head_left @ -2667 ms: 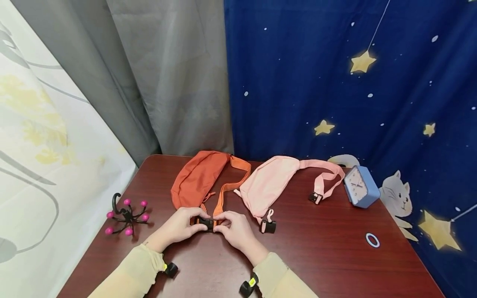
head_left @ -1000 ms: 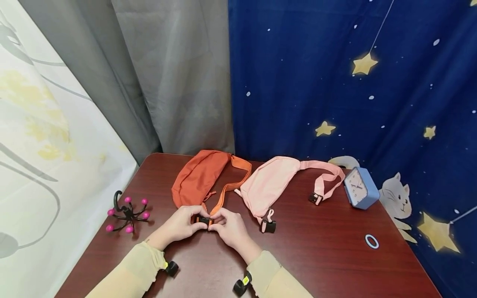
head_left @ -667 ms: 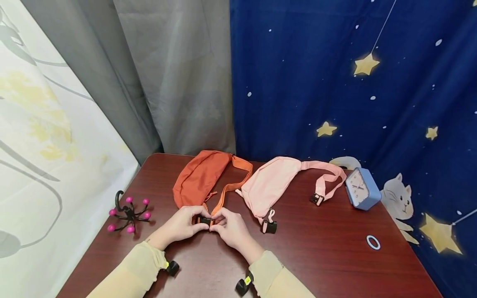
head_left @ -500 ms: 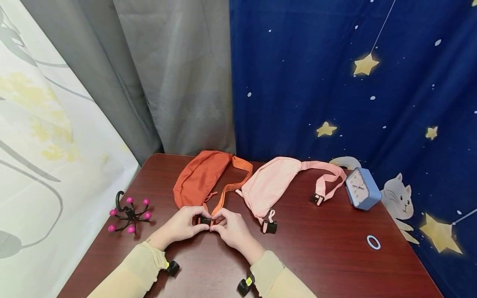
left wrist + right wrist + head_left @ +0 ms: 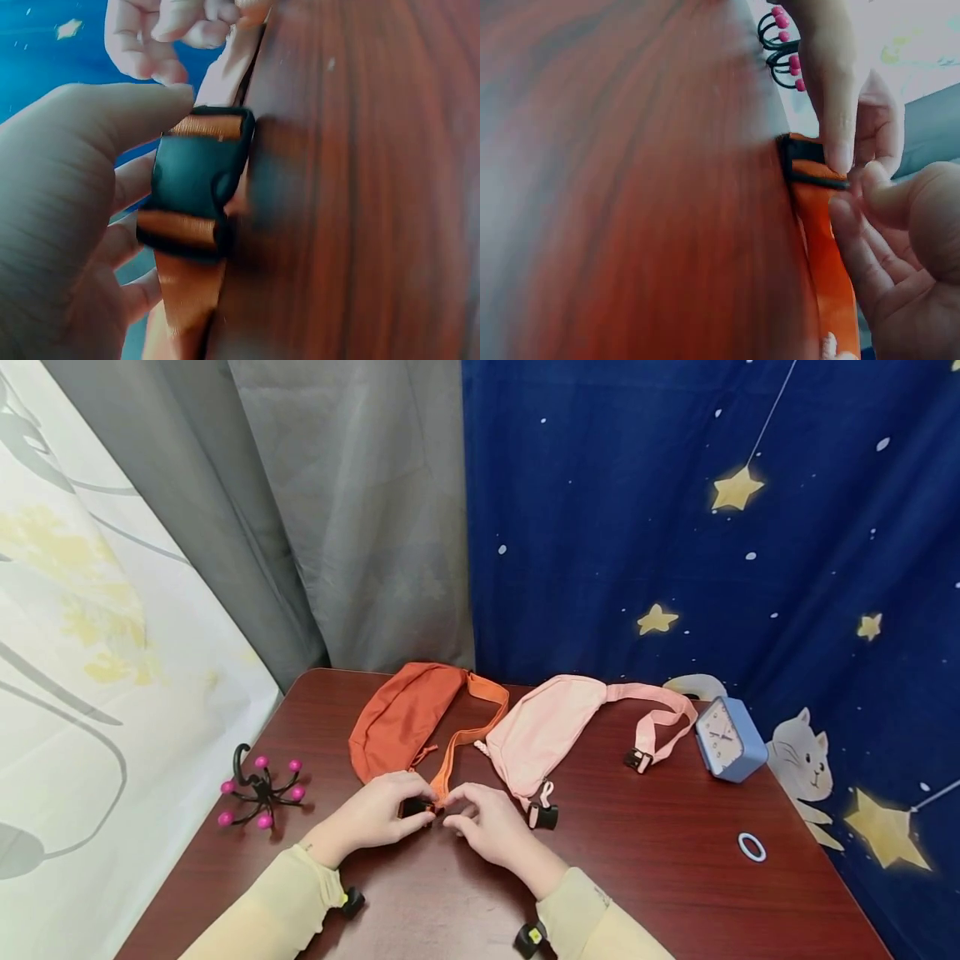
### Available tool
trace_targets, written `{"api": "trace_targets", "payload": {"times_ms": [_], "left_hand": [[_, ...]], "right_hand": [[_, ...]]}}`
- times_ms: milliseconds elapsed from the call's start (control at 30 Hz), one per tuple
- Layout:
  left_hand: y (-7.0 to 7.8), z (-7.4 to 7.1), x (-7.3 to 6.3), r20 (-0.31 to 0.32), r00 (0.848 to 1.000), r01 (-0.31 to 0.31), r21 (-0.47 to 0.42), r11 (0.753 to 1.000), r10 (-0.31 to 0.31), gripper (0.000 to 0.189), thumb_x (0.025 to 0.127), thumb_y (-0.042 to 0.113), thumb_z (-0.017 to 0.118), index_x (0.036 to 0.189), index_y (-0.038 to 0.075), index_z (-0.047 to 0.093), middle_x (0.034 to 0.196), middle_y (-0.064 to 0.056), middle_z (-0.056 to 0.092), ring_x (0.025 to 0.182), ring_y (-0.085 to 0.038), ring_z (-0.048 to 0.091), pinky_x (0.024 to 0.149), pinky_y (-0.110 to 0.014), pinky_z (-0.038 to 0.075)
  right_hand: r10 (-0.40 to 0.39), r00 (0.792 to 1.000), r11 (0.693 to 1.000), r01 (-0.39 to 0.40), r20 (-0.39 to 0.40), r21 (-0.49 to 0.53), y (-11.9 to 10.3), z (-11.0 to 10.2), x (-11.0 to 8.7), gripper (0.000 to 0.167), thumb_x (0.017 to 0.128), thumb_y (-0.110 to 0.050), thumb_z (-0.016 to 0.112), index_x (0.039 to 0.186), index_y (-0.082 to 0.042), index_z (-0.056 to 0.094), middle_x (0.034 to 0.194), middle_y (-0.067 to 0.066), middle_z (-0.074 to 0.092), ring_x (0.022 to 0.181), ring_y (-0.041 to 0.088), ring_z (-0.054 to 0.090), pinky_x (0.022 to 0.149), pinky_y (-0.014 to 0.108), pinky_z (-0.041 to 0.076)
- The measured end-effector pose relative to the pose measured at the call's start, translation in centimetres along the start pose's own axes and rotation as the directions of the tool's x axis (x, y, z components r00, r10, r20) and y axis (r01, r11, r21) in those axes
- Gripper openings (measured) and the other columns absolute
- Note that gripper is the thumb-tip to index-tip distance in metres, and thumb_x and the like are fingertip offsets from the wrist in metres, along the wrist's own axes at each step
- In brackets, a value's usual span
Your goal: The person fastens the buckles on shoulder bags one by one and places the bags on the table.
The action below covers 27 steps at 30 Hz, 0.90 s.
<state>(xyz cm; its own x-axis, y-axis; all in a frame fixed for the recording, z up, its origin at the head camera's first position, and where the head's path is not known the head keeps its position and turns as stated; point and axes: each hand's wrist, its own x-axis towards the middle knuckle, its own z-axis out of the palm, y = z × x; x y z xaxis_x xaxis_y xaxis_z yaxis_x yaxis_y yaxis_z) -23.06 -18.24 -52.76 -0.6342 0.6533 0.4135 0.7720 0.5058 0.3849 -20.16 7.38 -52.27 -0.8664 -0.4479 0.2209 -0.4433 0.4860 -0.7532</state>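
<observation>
My left hand pinches the black side-release buckle of the orange waist bag, its thumb on the near face. In the left wrist view both buckle halves sit joined, with orange strap running from the ends. To the right of the buckle is my right hand, its fingers loosely bent and holding nothing. A small gap parts it from the buckle in the head view. The right wrist view has its fingers close beside the strap. The bag lies behind the hands.
A pink waist bag with unfastened buckle ends lies right of the orange one. Farther right are a blue clock and a pale blue ring. A black claw-shaped massager with pink tips stands at the left. Curtains hang behind the table.
My right hand has let go of the buckle and strap and moved slightly right. My left hand has kept its hold and shifted a little to the right.
</observation>
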Motion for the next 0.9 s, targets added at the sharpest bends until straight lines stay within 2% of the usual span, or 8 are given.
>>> {"api": "trace_targets", "payload": {"times_ms": [100,233,367,467,567,667,767,900], "left_hand": [[1.0,0.1,0.8,-0.026,0.998,-0.048,0.057,0.997,0.049,0.017,0.096,0.022,0.085,0.113,0.020,0.081,0.104,0.010,0.076,0.098,-0.008,0.069,0.090,-0.033,0.060],[2.5,0.5,1.9,-0.062,0.992,-0.101,0.106,0.989,0.108,0.016,0.096,0.021,0.084,0.112,0.019,0.081,0.103,0.007,0.076,0.095,-0.009,0.066,0.088,-0.032,0.057],[4.2,1.3,3.1,-0.072,0.984,-0.155,0.120,0.981,0.164,0.020,0.097,0.020,0.083,0.116,0.018,0.080,0.107,0.006,0.077,0.100,-0.010,0.067,0.092,-0.032,0.057],[5.3,2.0,4.0,-0.066,0.979,-0.187,0.113,0.976,0.195,0.024,0.096,0.020,0.083,0.120,0.017,0.079,0.110,0.007,0.077,0.105,-0.011,0.070,0.095,-0.032,0.058],[6.2,2.6,4.8,-0.037,0.981,-0.188,0.100,0.977,0.193,0.027,0.098,0.022,0.082,0.125,0.018,0.078,0.112,0.008,0.076,0.107,-0.011,0.069,0.096,-0.031,0.058],[6.8,3.3,5.7,0.002,0.987,-0.161,0.085,0.983,0.161,0.030,0.102,0.025,0.078,0.131,0.019,0.077,0.117,0.008,0.077,0.112,-0.011,0.069,0.099,-0.031,0.059],[7.4,3.9,6.6,0.033,0.992,-0.122,0.076,0.990,0.119,0.034,0.104,0.028,0.076,0.137,0.021,0.075,0.124,0.007,0.077,0.120,-0.011,0.069,0.106,-0.033,0.058],[8.4,4.6,7.9,0.075,0.994,-0.086,0.063,0.994,0.082,0.040,0.105,0.030,0.074,0.144,0.022,0.071,0.132,0.006,0.076,0.129,-0.013,0.067,0.114,-0.035,0.055]], "right_hand": [[0.000,1.000,1.000,0.000,-0.011,-0.011,0.0,-1.7,-0.7,0.017,0.100,-0.016,0.082,0.116,-0.014,0.077,0.100,-0.001,0.078,0.073,0.004,0.075,0.069,0.020,0.059],[-0.017,0.997,0.997,0.011,-0.074,-0.079,1.1,-4.7,-1.7,0.015,0.100,-0.021,0.082,0.114,-0.015,0.079,0.096,-0.005,0.079,0.076,0.002,0.071,0.071,0.022,0.058],[-0.002,0.990,0.995,-0.012,-0.144,-0.099,3.3,-8.3,-2.5,0.014,0.100,-0.020,0.082,0.112,-0.013,0.080,0.091,-0.003,0.080,0.073,0.004,0.071,0.068,0.023,0.059],[0.031,0.980,0.989,-0.058,-0.195,-0.136,5.4,-10.9,-3.0,0.014,0.099,-0.019,0.083,0.112,-0.014,0.080,0.095,-0.002,0.081,0.072,0.003,0.071,0.067,0.024,0.059],[0.053,0.968,0.965,-0.113,-0.244,-0.238,7.5,-13.4,-3.5,0.016,0.099,-0.021,0.084,0.113,-0.016,0.080,0.101,-0.002,0.081,0.076,0.002,0.070,0.070,0.027,0.059],[0.076,0.955,0.931,-0.171,-0.286,-0.324,9.3,-15.7,-4.1,0.018,0.099,-0.024,0.084,0.115,-0.016,0.079,0.103,0.001,0.080,0.078,0.006,0.069,0.075,0.032,0.057],[0.101,0.943,0.905,-0.219,-0.317,-0.364,10.9,-17.9,-4.6,0.022,0.100,-0.024,0.083,0.119,-0.014,0.078,0.102,0.006,0.078,0.077,0.011,0.067,0.076,0.036,0.054],[0.104,0.931,0.888,-0.245,-0.351,-0.388,12.6,-20.3,-5.3,0.028,0.100,-0.020,0.082,0.124,-0.009,0.075,0.109,0.016,0.075,0.079,0.021,0.066,0.078,0.040,0.053]]}}
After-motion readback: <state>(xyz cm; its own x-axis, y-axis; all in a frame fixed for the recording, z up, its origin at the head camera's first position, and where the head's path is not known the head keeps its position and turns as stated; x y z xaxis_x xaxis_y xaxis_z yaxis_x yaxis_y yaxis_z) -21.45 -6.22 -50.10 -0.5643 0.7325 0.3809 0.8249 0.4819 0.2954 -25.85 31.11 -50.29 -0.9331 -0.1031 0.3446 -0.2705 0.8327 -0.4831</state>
